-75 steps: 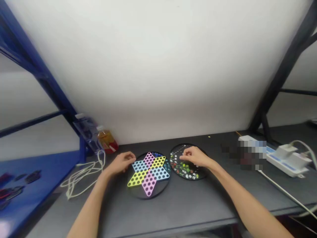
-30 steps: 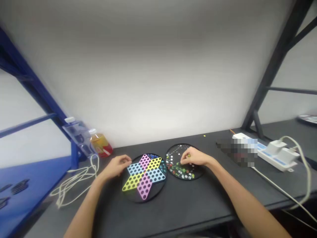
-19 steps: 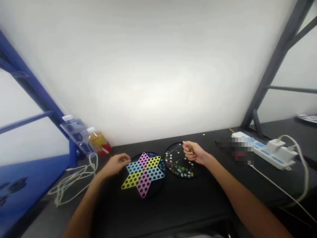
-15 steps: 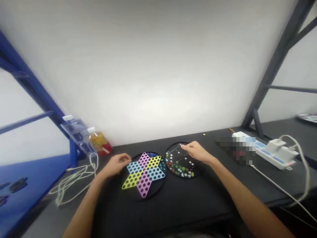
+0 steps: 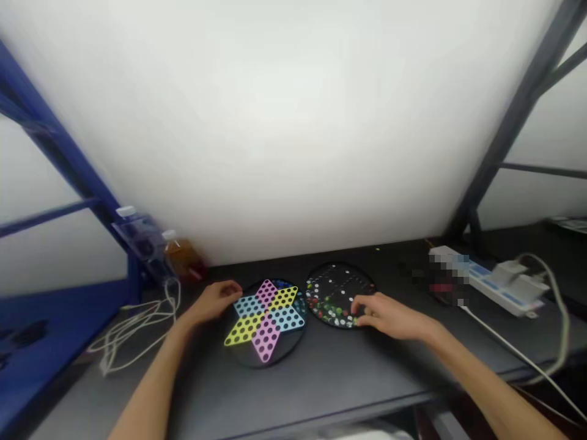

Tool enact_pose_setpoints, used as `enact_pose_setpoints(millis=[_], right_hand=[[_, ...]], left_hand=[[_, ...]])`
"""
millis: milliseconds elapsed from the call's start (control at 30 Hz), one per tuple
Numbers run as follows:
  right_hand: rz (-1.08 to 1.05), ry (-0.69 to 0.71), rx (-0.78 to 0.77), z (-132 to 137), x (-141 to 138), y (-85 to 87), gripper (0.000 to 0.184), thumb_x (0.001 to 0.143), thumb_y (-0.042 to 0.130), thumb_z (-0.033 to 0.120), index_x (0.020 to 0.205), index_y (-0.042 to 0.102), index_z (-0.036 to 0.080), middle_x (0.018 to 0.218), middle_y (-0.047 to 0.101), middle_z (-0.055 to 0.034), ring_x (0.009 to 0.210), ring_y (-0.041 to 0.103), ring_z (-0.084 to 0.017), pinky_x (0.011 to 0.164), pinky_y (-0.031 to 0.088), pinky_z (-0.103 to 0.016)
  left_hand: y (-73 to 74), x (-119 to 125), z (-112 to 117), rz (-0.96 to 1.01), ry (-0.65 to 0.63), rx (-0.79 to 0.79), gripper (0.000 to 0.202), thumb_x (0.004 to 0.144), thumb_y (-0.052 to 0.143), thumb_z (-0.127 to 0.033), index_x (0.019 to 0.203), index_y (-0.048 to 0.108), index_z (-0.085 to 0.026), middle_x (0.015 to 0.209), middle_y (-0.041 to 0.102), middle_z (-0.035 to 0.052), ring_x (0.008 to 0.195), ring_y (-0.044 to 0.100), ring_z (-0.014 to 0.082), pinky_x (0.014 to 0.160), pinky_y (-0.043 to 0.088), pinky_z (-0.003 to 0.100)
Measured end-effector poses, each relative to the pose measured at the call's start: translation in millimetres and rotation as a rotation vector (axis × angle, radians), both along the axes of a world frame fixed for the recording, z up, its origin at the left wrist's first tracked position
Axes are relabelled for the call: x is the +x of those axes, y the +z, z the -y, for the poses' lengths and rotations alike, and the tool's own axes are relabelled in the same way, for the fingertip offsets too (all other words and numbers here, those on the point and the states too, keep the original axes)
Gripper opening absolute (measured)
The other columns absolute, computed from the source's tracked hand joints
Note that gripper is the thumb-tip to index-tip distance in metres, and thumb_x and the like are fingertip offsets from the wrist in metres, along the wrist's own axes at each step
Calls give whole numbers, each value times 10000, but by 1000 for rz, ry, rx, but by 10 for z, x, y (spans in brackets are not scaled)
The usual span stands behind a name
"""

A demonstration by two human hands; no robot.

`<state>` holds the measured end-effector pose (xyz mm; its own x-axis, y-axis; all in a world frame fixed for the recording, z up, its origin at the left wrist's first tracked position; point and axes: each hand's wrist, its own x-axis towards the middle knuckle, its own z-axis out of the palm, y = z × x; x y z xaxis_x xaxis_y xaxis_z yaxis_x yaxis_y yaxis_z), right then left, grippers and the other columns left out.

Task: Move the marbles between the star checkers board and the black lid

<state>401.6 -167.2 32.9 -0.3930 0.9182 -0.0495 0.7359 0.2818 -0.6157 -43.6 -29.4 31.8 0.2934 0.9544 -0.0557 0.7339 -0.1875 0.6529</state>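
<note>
A Chinese checkers board (image 5: pixel 265 336) with a pink, yellow and light blue star full of holes lies on the dark table. My left hand (image 5: pixel 220 299) is at its left rim, fingers bent and closed on the edge. To the right is a round black board (image 5: pixel 339 284) with marbles (image 5: pixel 337 315) of white, green, red and yellow, bunched mostly along its near side. Over its right near part is my right hand (image 5: pixel 385 315), index finger and thumb apart among the marbles. Blue marbles (image 5: pixel 287 284) show under the star's far side.
A bottle of amber drink (image 5: pixel 183 256) and a clear container (image 5: pixel 142 238) stand at the back left, beside a coiled white cable (image 5: pixel 119 336). At the right lies a white power strip (image 5: pixel 490 281) with plugs and a cord. A wall (image 5: pixel 293 153) closes off the back.
My right hand has moved from the far side of the round black board to its near right side, and its fingers have spread. My left hand has stayed at the star board's rim.
</note>
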Motion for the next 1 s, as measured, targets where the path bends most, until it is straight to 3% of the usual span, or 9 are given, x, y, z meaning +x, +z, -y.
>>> enact_pose_setpoints(millis=[133,233,467,600,700,767,867,933,1000], right_hand=[[-50,31,-31,-4,-15,-9,195,877,570,353,943,657,192,611,569,19,603,513,-132,601,333,-242],[-226,3,-55,-13,-14,-58,202,868,591,373,893,650,182,569,510,39,541,442,-105,545,300,-234],[-1266,-264,-203,-389,33,-117,272,872,576,439,985,591,192,489,199,111,416,105,-76,392,125,-222],[-1426,-246,-297,-779,-1,-50,286,861,553,461,806,584,182,490,247,94,405,117,-68,375,120,-211],[-1252,-322,-270,-1011,-196,-60,399,829,572,491,589,451,195,451,255,89,380,134,-58,373,108,-214],[-974,-376,-150,-1095,-384,-89,465,832,560,520,528,405,203,413,269,81,362,179,-62,384,154,-226],[-362,-324,120,-1107,-657,-114,496,846,551,515,483,494,182,418,444,6,424,425,-112,489,318,-253],[10,-271,246,-1066,-796,-109,476,866,533,512,544,603,168,564,616,-67,598,590,-176,602,387,-266],[260,-243,298,-1018,-898,-94,449,896,493,513,682,685,168,759,702,-121,767,654,-226,675,415,-278]], left_hand=[[14,7,15,-11,-15,11,465,753,582,-576,965,654,-168,799,660,48,589,588,166,374,438,207],[21,13,26,-17,-10,12,460,746,588,-568,960,654,-166,822,661,53,635,605,178,383,445,202],[16,19,7,-53,-31,59,406,773,568,-531,947,662,-177,820,670,44,622,596,161,438,458,209],[19,30,4,-78,-41,107,373,775,568,-507,928,673,-184,810,679,39,697,621,183,522,479,222],[24,38,14,-90,-24,113,370,776,557,-504,927,679,-189,810,683,36,696,621,187,534,474,233],[23,39,19,-95,-35,126,360,773,557,-497,909,681,-188,791,682,32,693,619,185,566,478,241],[9,35,17,-91,-48,140,343,776,553,-483,894,681,-187,763,676,25,689,617,182,613,478,253],[-4,32,14,-94,-50,144,337,782,544,-474,892,681,-186,749,671,23,675,611,180,609,467,255],[-13,32,11,-104,-55,157,329,788,537,-460,899,683,-187,752,670,22,672,606,177,608,456,254]])
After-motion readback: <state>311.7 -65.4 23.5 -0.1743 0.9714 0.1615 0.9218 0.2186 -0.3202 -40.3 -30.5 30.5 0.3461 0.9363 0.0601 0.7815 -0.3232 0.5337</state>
